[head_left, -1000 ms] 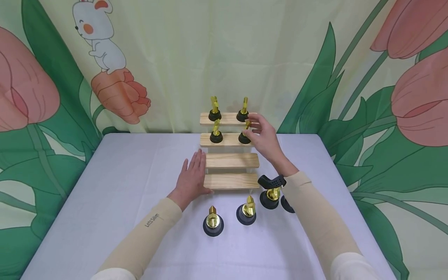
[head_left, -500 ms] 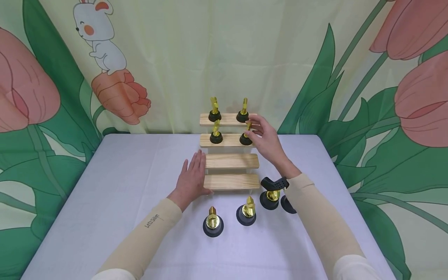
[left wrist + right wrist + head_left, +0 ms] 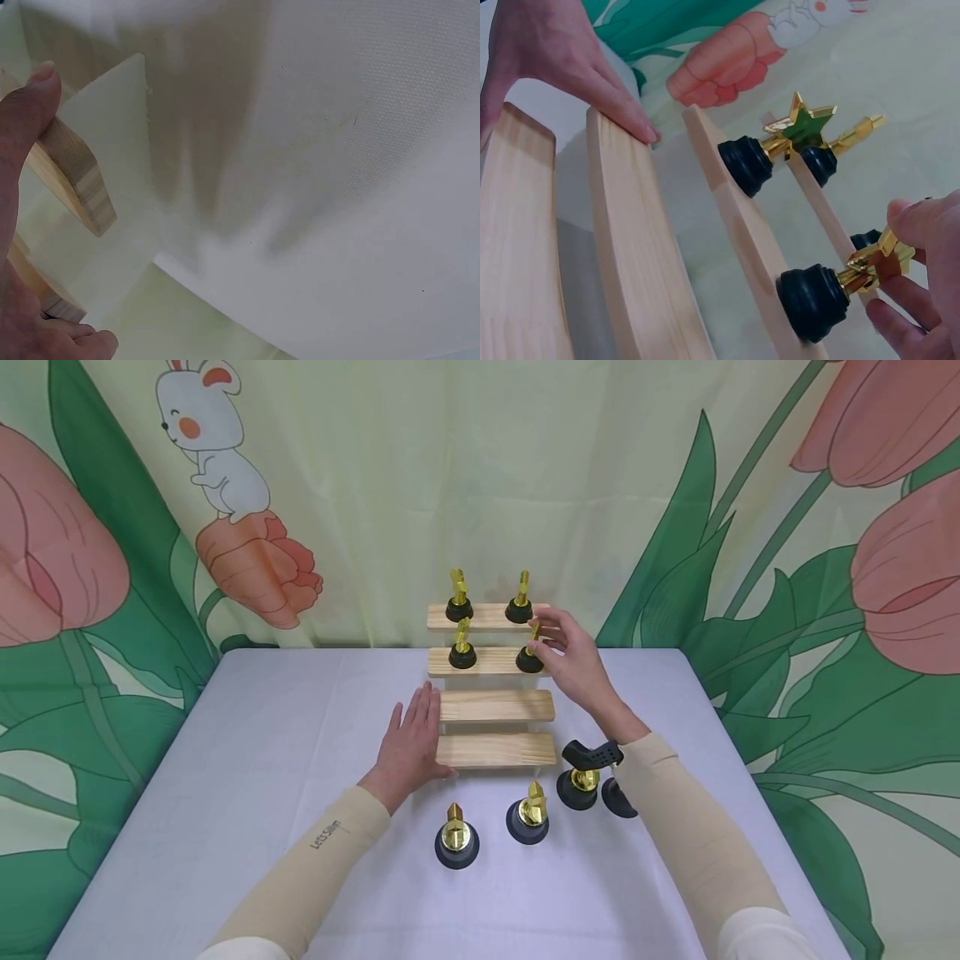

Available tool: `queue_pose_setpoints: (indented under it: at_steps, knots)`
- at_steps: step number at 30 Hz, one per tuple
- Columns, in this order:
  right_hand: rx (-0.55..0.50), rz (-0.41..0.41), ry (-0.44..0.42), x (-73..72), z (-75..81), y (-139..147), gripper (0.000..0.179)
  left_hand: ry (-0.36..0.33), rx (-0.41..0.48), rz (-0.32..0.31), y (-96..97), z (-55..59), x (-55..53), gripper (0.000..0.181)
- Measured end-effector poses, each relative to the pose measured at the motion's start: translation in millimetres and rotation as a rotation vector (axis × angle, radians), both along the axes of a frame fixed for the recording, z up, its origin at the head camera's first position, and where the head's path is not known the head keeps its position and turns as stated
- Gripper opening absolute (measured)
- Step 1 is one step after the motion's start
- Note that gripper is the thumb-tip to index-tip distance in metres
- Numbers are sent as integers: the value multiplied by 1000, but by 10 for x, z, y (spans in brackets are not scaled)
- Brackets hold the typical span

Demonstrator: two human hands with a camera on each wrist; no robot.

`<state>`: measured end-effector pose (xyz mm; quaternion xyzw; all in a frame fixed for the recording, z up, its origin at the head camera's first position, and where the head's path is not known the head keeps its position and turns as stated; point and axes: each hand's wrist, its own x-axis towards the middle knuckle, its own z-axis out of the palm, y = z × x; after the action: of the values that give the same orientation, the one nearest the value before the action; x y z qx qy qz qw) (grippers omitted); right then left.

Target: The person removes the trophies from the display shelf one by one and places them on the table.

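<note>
My right hand (image 3: 576, 664) pinches the gold star of a small trophy (image 3: 814, 304) between thumb and fingers. Its black base stands on the right end of the second-highest wooden shelf (image 3: 491, 662) of a stepped rack. My left hand (image 3: 408, 743) lies with straight fingers along the left ends of the two lower shelves; in the left wrist view its thumb (image 3: 41, 82) touches a shelf end. Another star trophy (image 3: 462, 653) shares the held one's shelf, at the left. Two more trophies stand on the top shelf (image 3: 489, 617), left (image 3: 459, 607) and right (image 3: 519, 608).
On the white tablecloth (image 3: 225, 827), in front of the rack, stand a trophy (image 3: 456, 843), a second one (image 3: 528, 818) and a third (image 3: 577, 788). Another black base (image 3: 618, 800) is partly hidden by my right sleeve. A printed curtain (image 3: 375, 485) hangs behind the table.
The pinched trophy has slid slightly right along its shelf, and my right hand has moved with it. My left hand has stayed put.
</note>
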<state>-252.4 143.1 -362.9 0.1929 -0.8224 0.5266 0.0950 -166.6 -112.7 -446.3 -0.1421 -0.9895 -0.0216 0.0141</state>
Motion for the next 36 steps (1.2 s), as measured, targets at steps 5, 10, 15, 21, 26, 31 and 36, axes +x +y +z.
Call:
queue_pose_setpoints:
  at_steps: [5, 10, 15, 21, 26, 31, 36]
  knots:
    - [24, -8, 11, 27, 44, 49, 49, 8, 1, -2, -4, -6, 5, 138]
    - [34, 0, 7, 79, 95, 126, 50, 9, 7, 0, 1, -10, 5, 138]
    - [22, -4, 12, 136, 114, 210, 49, 2, 8, 0, 3, -18, 1, 138]
    - [24, -23, 18, 185, 103, 295, 48, -1, -9, 1, -7, -17, -6, 138]
    - [31, -40, 25, 215, 93, 369, 48, -4, -4, -2, -13, 0, -1, 138]
    - [68, -66, 21, 267, 68, 460, 48, 7, -2, -7, -13, -2, 1, 138]
    - [63, -78, 18, 304, 8, 557, 48, 6, 3, -6, -10, -14, 0, 138]
